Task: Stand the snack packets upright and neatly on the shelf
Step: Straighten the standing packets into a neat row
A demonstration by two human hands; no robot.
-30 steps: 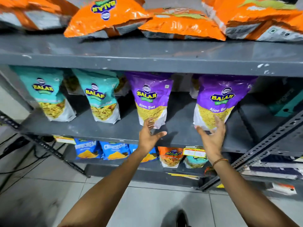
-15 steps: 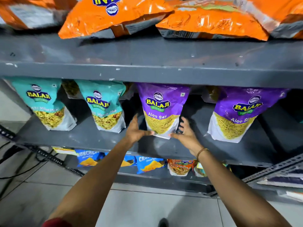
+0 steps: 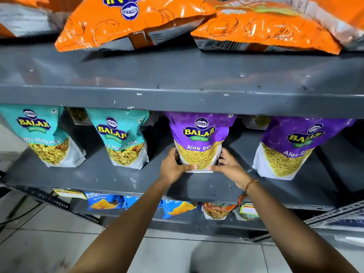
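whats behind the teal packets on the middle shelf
More packets show behind the teal packets, only clear windows with yellowish snack visible. Their labels and number are hidden.

Layout: 3 shelf levels, packets on each.

Middle shelf (image 3: 78, 178): 4 packets upright in a row, L to R: Mitha Mix packet 1 (image 3: 45, 138), Mitha Mix packet 2 (image 3: 124, 140), Aloo Sev packet 1 (image 3: 199, 142), Aloo Sev packet 2 (image 3: 289, 148). Left hand (image 3: 173, 166) at L side of Aloo Sev packet 1, right hand (image 3: 230, 166) at R side, both at its base. More packets behind the row. Top shelf (image 3: 177, 75): wafer bags (image 3: 130, 22) lying flat. Bottom shelf: small packets (image 3: 177, 208), below the arms.
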